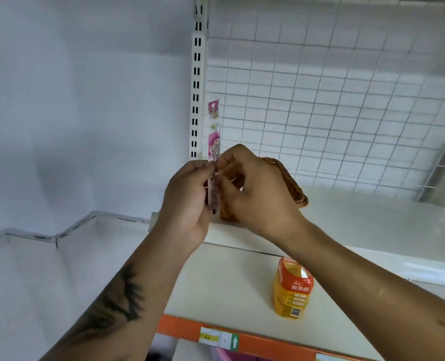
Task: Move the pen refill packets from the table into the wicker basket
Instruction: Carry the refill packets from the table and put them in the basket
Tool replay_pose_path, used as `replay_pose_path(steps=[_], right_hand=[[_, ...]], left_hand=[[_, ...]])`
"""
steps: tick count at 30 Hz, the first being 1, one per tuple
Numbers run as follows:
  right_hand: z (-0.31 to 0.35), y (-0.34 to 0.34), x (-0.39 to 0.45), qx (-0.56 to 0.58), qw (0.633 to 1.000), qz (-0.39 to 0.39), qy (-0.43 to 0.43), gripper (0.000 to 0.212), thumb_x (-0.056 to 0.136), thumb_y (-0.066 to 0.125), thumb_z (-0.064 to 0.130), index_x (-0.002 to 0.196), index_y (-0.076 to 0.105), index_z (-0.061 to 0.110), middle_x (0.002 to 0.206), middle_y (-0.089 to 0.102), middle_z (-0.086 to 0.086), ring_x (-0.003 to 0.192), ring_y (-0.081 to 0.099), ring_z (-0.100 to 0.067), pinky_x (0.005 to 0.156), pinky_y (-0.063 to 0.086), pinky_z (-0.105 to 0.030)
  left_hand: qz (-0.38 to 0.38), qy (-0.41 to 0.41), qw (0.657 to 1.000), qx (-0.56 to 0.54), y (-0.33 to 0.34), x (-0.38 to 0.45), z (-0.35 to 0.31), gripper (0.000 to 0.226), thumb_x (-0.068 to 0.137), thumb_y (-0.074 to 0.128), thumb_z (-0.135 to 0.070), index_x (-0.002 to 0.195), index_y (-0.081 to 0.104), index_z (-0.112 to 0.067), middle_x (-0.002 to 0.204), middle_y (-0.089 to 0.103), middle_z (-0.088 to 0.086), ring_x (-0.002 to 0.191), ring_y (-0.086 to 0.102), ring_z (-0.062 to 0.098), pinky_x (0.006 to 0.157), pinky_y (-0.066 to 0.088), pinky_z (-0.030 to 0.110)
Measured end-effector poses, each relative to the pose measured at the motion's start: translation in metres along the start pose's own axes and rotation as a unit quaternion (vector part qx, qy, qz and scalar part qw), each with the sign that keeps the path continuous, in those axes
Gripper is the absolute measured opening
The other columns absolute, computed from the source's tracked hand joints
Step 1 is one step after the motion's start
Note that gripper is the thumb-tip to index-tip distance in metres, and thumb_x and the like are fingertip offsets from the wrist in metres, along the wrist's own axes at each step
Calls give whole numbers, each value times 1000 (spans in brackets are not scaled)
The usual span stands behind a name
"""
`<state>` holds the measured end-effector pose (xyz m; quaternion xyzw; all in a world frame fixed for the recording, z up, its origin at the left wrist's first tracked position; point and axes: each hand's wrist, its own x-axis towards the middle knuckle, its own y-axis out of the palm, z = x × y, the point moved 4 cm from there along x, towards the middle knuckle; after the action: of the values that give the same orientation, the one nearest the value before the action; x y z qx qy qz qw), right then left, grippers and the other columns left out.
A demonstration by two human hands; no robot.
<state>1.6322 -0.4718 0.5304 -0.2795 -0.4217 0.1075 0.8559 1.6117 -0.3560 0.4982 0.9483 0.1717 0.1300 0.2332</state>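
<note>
A pink pen refill packet (214, 131) stands upright and edge-on between both hands, its printed top rising above them. My left hand (187, 201) grips the packet's lower part from the left. My right hand (252, 188) pinches it from the right at about mid-height. Behind and under my right hand sits the brown wicker basket (293, 183) on the white shelf; most of the basket is hidden by my hands.
A yellow-orange drink carton (293, 291) stands on the shelf (359, 220) in front of the basket. A white wire grid back panel (333, 100) and a slotted upright post (196, 84) rise behind. The shelf's orange front rail (242, 340) carries price labels.
</note>
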Motion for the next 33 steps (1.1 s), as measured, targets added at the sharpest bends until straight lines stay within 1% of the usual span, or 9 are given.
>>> replay_pose_path(steps=[2, 5, 9, 13, 16, 22, 25, 28, 33], right_hand=[[-6, -1, 6, 13, 999, -25, 22, 14, 96, 64, 10, 104, 61, 21, 75, 73, 5, 66, 66, -5, 57, 47, -16], [-24, -12, 25, -2, 996, -16, 84, 12, 97, 62, 13, 101, 64, 24, 75, 73, 5, 57, 64, -7, 51, 44, -14], [-70, -27, 60, -116, 970, 22, 213, 16, 94, 58, 7, 97, 70, 17, 86, 73, -6, 61, 71, -22, 56, 59, -31], [-104, -8, 71, -288, 906, 140, 278, 19, 95, 56, 6, 109, 69, 2, 101, 68, -14, 87, 67, -31, 61, 51, -32], [-104, 9, 68, -363, 854, 234, 291, 14, 98, 57, 9, 107, 64, 0, 102, 61, -14, 94, 59, -31, 65, 43, -31], [-97, 5, 64, -396, 834, 232, 306, 11, 100, 53, 11, 90, 54, 6, 82, 49, -8, 81, 49, -24, 56, 35, -31], [-83, -5, 59, -395, 858, 168, 282, 3, 95, 55, 9, 93, 57, 7, 88, 54, -10, 71, 49, -22, 56, 38, -30], [-59, -12, 37, -336, 905, 96, 243, 14, 93, 55, 18, 105, 62, 15, 105, 63, -10, 89, 61, -28, 71, 55, -37], [-11, 22, -61, -332, 942, 55, 11, 38, 102, 47, 41, 129, 62, 19, 133, 61, -11, 119, 59, -38, 96, 52, -50]], left_hand=[[14, 6, 1000, 12, 1, 2, -2, 15, 100, 58, -16, 89, 68, -14, 73, 69, 3, 61, 64, 19, 55, 50, 26], [-13, 114, 959, 258, -19, 10, 0, 16, 95, 63, -38, 104, 71, -28, 108, 73, -7, 102, 67, 16, 91, 55, 41], [-55, 253, 732, 630, -57, 5, 23, 52, 100, 34, -63, 132, 60, -31, 141, 61, -3, 133, 53, 21, 113, 38, 50], [13, 256, 623, 739, -84, 7, 69, 57, 104, 19, -59, 132, 59, -30, 143, 60, 2, 141, 47, 32, 118, 25, 65], [28, 268, 611, 744, -90, 8, 79, 53, 105, 21, -59, 132, 58, -33, 148, 55, 0, 145, 41, 30, 120, 19, 65], [14, 267, 613, 744, -87, 4, 78, 57, 104, 15, -62, 139, 53, -38, 159, 43, -1, 154, 27, 29, 120, 15, 69], [12, 264, 603, 753, -90, -3, 75, 59, 104, 15, -64, 149, 43, -39, 165, 34, 1, 157, 20, 30, 119, 14, 72], [19, 248, 590, 768, -100, -27, 73, 64, 102, 14, -66, 159, 29, -40, 170, 24, 4, 158, 16, 31, 118, 14, 73], [-5, 131, 602, 787, -140, -107, 76, 64, 99, 10, -67, 158, 24, -47, 172, 14, 2, 158, 12, 32, 120, 9, 69]])
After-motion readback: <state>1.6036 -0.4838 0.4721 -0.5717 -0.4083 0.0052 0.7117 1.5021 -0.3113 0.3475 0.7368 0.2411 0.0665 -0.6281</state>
